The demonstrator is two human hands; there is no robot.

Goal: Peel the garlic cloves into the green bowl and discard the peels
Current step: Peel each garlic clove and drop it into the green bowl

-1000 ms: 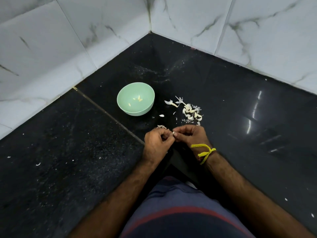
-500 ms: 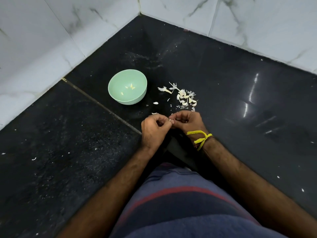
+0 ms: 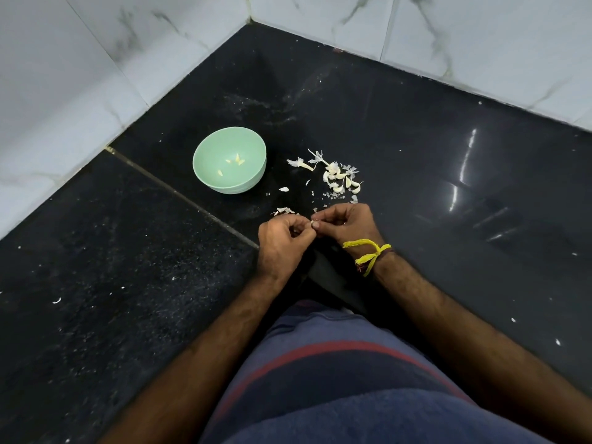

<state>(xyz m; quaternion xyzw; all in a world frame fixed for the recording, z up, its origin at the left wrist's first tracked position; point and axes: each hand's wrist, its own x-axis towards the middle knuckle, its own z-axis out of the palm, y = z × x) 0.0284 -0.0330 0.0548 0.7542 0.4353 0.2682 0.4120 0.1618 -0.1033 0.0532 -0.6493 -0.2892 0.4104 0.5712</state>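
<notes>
Head view: little is seen to have changed across the last second. The left hand (image 3: 282, 241) and right hand (image 3: 347, 224) are kept together low over the black counter (image 3: 416, 149), fingers curled, with a small pale clove (image 3: 313, 223) pinched between the fingertips of both; only a sliver of it is exposed, so how much skin remains cannot be told. The hands' pose is matched closely in the earlier frames, and the apparent shift of bowl and pile is accounted for by the head camera tilting, not by anything being moved. The green bowl (image 3: 253, 184) is set well left of and beyond the hands, and the same few peeled cloves (image 3: 235, 161) are seen lying in its bottom, none added. The pile of unpeeled cloves and papery skins (image 3: 336, 177) lies just beyond the right hand, undisturbed, and loose peel scraps (image 3: 283, 210) are scattered just beyond the left hand. A yellow thread (image 3: 368, 253) is tied at the right wrist. It is judged that the peeling of this one clove is mid-way: no drop into the bowl has been made, most of the pile is left to do, and the discarding of peels has not been started.
</notes>
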